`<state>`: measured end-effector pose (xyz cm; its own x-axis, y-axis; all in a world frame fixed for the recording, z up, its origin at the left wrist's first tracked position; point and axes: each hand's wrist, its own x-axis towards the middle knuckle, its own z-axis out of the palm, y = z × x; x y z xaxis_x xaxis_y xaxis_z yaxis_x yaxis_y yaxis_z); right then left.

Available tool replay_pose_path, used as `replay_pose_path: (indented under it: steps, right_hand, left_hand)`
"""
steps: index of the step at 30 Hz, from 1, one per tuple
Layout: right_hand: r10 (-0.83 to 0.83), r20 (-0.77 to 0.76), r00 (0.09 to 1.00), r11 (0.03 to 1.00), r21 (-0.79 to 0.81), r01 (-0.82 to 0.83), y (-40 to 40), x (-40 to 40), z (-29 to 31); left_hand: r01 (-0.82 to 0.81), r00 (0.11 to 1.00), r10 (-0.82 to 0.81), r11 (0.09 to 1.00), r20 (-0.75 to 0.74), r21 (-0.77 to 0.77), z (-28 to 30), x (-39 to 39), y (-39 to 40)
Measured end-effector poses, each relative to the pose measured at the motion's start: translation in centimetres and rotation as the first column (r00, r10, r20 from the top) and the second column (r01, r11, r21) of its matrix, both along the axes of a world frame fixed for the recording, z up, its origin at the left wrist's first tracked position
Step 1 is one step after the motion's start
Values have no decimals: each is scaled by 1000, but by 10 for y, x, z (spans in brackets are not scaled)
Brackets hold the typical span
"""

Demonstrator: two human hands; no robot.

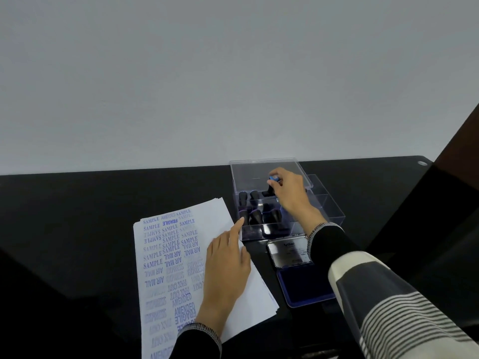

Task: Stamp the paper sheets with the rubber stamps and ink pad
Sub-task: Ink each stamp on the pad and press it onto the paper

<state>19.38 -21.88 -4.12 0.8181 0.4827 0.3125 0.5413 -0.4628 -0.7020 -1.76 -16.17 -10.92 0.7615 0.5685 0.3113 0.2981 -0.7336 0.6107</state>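
Pinching blue-topped stamp (272,183) in right hand (290,193) grip, above clear box (334,216)

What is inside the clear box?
Black stamps stand inside the clear box. The right hand grips one with a blue top. The hand and arm hide some compartments.

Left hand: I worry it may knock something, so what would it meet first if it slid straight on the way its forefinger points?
Probably the clear stamp box; the left hand nearly touches its near-left wall.
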Motion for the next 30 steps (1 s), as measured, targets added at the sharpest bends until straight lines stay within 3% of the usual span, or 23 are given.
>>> replay_pose_path:
  steps: [4,8,13,25,30]
  right_hand:
    - [-12,43,999,997,-76,15,1,1,1]
    - [5,105,995,912,-408,38,8,2,9]
    - [-11,129,992,812,-577,84,19,0,18]
    - [-2,86,996,861,-507,46,19,8,13]
    - [15,156,988,908,-417,52,16,11,12]
  left_hand:
    - [-4,1000,5,1000,-7,1,0,0,0]
    - [-8,1000,8,1000,-14,-4,0,0,0]
    - [-2,1000,2,1000,-15,-15,1,0,-1]
    - [-7,1000,6,1000,-12,-16,1,0,0]
    - [-4,1000,3,1000,-6,-13,0,0,-1]
